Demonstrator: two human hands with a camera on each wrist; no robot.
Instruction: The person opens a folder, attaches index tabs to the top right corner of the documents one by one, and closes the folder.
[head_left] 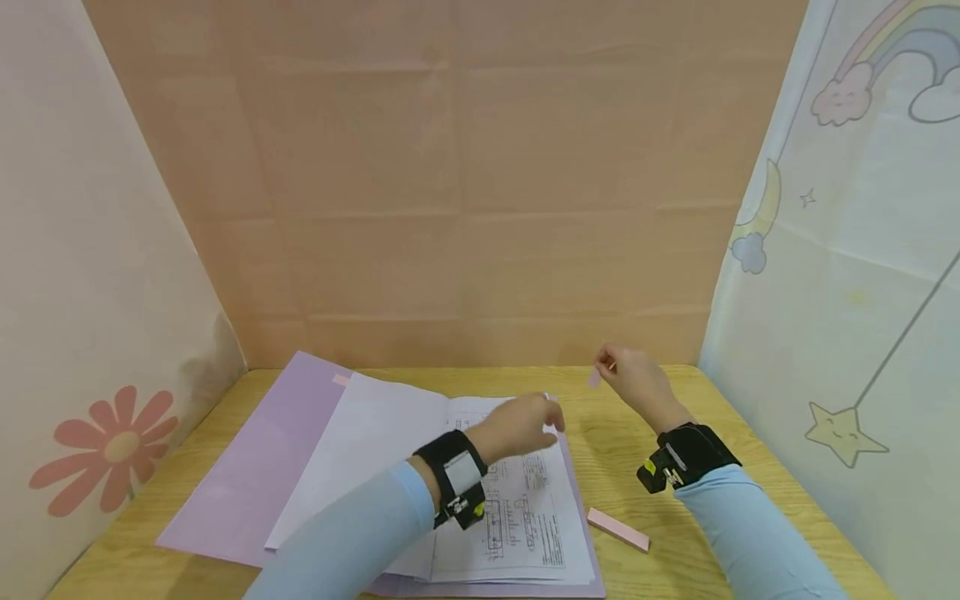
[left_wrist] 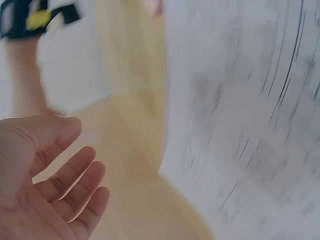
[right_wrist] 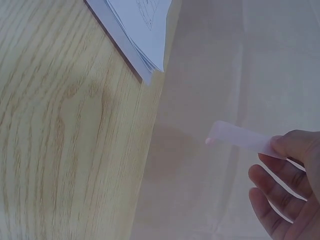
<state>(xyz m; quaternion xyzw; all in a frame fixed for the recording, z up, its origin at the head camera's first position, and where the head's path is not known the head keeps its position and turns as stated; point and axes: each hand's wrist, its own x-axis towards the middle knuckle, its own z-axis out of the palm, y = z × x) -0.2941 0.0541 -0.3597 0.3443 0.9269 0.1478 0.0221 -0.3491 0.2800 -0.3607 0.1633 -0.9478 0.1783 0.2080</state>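
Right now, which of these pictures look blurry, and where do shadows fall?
Left wrist view: the printed page is smeared, the left hand fairly crisp; right wrist view: the table's grain is clear, with a soft shadow on the backdrop; head view: a faint shadow on the left wall.

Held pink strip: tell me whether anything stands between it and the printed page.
In the head view, the left hand is over the upper right of the printed page, toward the pink strip, possibly partly blocking it. The right wrist view shows nothing else between them.
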